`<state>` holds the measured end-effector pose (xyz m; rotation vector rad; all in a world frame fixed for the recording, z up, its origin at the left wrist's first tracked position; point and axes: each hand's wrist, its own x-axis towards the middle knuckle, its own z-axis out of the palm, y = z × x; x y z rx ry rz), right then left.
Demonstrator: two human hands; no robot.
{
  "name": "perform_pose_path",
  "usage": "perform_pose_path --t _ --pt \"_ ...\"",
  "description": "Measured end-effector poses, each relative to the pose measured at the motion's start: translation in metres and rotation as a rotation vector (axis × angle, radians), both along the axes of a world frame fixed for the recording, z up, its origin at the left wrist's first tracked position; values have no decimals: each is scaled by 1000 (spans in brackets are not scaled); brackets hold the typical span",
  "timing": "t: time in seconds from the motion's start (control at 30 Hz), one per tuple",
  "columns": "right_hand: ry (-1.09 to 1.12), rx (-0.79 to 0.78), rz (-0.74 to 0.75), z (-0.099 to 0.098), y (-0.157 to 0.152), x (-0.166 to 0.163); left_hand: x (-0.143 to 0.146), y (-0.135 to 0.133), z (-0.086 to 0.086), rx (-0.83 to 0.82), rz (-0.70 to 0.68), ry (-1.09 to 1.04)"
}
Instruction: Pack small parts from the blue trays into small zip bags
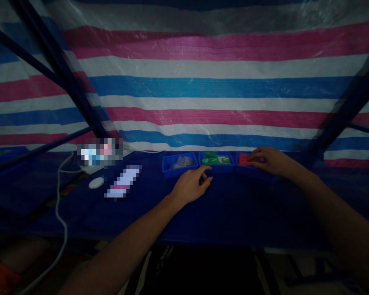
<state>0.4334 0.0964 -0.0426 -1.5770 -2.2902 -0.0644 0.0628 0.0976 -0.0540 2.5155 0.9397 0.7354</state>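
Observation:
My left hand (191,185) rests on the blue tabletop (233,209), just in front of the middle bin. Its fingers are loosely bent, with a gap between them, and no object shows in it. At the right, my right hand (269,160) reaches into a blue bin of red pieces (243,159). Those fingers are curled down among the pieces; whatever lies between the tips is hidden. The middle blue bin (217,167) contains green pieces (211,157) and some paler ones. Clear, shiny small pieces (183,162) lie in the left blue bin (169,172).
To the left are a blurred-out phone-like rectangle (123,182), a white round object (96,182) and a pixelated item (100,152). A white cable (60,205) hangs over the table edge. Blue metal posts (76,108) and a striped plastic sheet (218,88) stand behind.

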Motion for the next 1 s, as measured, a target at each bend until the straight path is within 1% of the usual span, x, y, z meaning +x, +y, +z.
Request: perform_pose_path --t 0.2,0.3,0.43,0.6,0.67,0.73,0.77,0.83,0.87,0.93,1.0 --pt "5 -86 -48 2 -3 -2 0 0 0 4 1 10" --pt "25 -99 -65 0 -3 -2 0 1 -2 7 -1 4" --pt "31 -85 -75 0 -4 -2 0 2 -2 -7 0 8" --pt "33 -25 -126 13 -8 3 0 1 0 3 2 11" --pt "24 7 -166 14 -8 10 0 0 0 -1 1 8" --pt "22 7 -241 9 -7 21 -1 0 0 -5 -3 9" --pt "14 -26 -271 4 -6 27 -1 0 0 -2 -4 9" --pt "11 -157 -240 -5 -6 39 -1 0 0 2 -4 8" --pt "8 -197 -223 -9 -6 44 -1 0 -1 4 -2 6" --pt "7 -221 -225 -12 -8 50 -1 1 -1 4 1 2" --pt "15 -196 -242 -8 -10 52 -1 1 -2 1 3 2"
